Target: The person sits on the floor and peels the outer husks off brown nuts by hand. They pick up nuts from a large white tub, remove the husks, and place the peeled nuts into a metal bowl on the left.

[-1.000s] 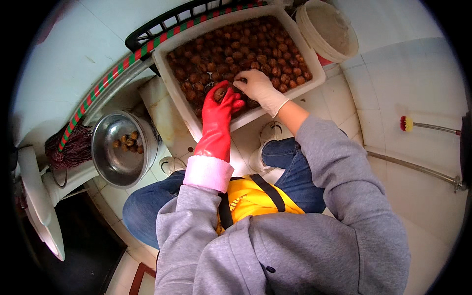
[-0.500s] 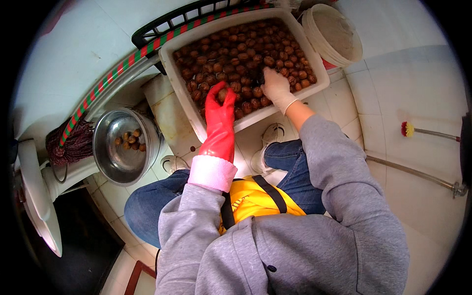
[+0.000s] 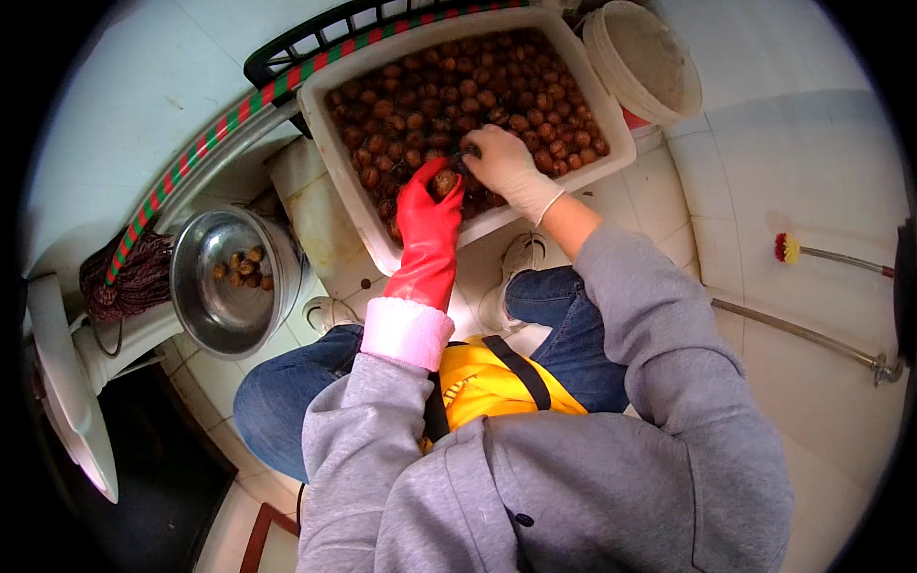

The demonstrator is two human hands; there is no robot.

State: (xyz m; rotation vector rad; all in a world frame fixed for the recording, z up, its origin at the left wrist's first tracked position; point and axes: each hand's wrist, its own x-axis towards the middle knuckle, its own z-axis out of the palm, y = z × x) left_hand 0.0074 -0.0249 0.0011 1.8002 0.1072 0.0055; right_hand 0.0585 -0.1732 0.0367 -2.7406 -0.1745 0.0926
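My left hand (image 3: 430, 215), in a long red rubber glove with a pink cuff, grips a walnut (image 3: 444, 182) between thumb and fingers. It is above the near side of a white plastic tub (image 3: 619, 153), which holds many walnuts (image 3: 449, 81) in dark water. Beside it, my right hand (image 3: 503, 164) wears a thin whitish glove. Its fingers are closed around a small dark thing (image 3: 468, 149) right next to the held walnut; most of that thing is hidden, and I cannot make out its kind.
A metal basin (image 3: 203, 304) with several walnuts (image 3: 250, 269) stands to the left. Behind it are a dark red mop head (image 3: 129, 277) and a red-green striped pole (image 3: 181, 172). A pale bucket (image 3: 600, 43) adjoins the tub's far right corner. A metal pipe (image 3: 793, 331) runs along the right wall.
My right hand has moved left, from the walnuts in the water to beside the walnut in my left hand. My left hand stays nearly in place, still gripping its walnut.
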